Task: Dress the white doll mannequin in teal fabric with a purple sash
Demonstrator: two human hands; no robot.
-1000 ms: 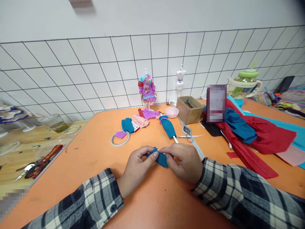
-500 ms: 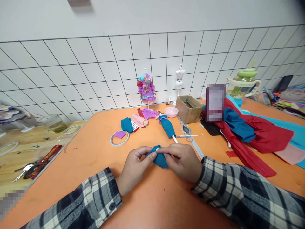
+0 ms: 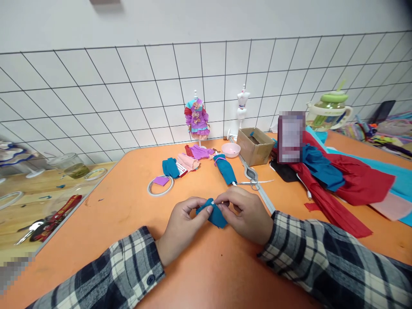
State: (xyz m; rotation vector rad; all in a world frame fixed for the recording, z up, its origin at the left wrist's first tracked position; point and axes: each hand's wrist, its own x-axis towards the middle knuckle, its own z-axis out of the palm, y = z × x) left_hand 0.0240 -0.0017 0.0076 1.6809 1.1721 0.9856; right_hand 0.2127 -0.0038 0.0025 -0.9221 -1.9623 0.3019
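Note:
Both my hands meet over the orange table (image 3: 128, 214), pinching a small piece of teal fabric (image 3: 215, 215) between them. My left hand (image 3: 182, 225) grips its left edge with thumb and fingers curled. My right hand (image 3: 247, 213) pinches the top right edge, where a small white bit shows at the fingertips. Both sleeves are dark plaid. The fabric rests just above the tabletop.
Beyond my hands lie scissors (image 3: 254, 182), a metal ruler (image 3: 260, 193), a teal rolled cloth (image 3: 225, 169), a tape ring (image 3: 160, 185), small garments, a pink bowl (image 3: 231, 149), a cardboard box (image 3: 255, 146). Two mini mannequins stand by the wire grid. Red and teal fabric (image 3: 347, 180) piles at right.
My hands stay together on the teal piece; the right fingers have shifted slightly up along its top edge and the fabric has been turned a little.

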